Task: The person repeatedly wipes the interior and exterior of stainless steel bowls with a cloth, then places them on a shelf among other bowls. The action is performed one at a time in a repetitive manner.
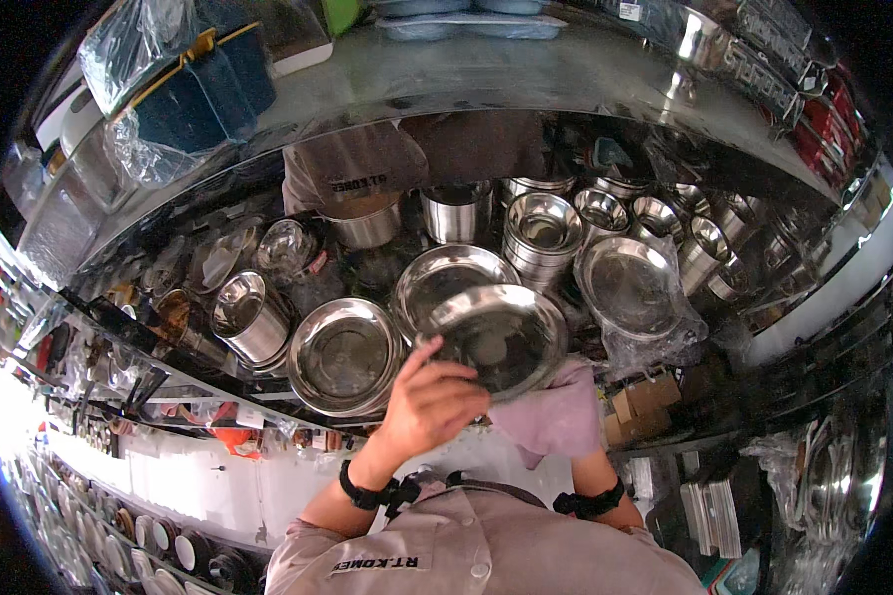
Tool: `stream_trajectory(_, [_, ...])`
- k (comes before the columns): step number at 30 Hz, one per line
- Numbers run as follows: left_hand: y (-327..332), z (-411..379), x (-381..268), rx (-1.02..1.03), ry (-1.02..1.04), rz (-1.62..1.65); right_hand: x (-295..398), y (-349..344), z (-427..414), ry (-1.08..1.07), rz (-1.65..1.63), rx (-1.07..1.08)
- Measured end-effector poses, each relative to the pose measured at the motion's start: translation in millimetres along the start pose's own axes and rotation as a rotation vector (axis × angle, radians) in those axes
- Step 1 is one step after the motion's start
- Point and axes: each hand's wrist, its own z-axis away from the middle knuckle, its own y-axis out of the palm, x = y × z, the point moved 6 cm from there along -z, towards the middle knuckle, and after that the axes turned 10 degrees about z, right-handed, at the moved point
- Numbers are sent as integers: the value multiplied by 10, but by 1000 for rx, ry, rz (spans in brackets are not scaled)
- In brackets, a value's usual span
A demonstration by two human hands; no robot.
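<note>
A shallow round stainless steel plate [502,346] is tilted above the shelf, its face blurred by motion. At its lower right rim, a pink cloth [547,416] is bunched over my right hand, whose fingers are hidden; cloth and rim meet there. My left hand [435,405] overlaps the plate's lower left rim with fingers apart; whether it grips the rim is not clear. Behind the raised plate lies another steel plate [454,279]. Left of it sits a stack of similar steel plates [346,357].
Stacked steel bowls [543,230] and steel cups [249,316] line the shelf. A plastic-wrapped steel plate [632,286] lies right. Above, a glossy dark shelf edge [461,119] juts out, carrying a blue bin [201,97]. Cardboard [644,409] is at lower right.
</note>
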Motion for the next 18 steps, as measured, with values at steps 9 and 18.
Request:
stream_trajectory(9, [-13, -37, -431, 312, -112, 480, -128, 317, 157, 217, -956, -100])
stream_trajectory(18, [122, 71, -286, 475, -231, 252, 205, 778, 98, 383, -1027, 231])
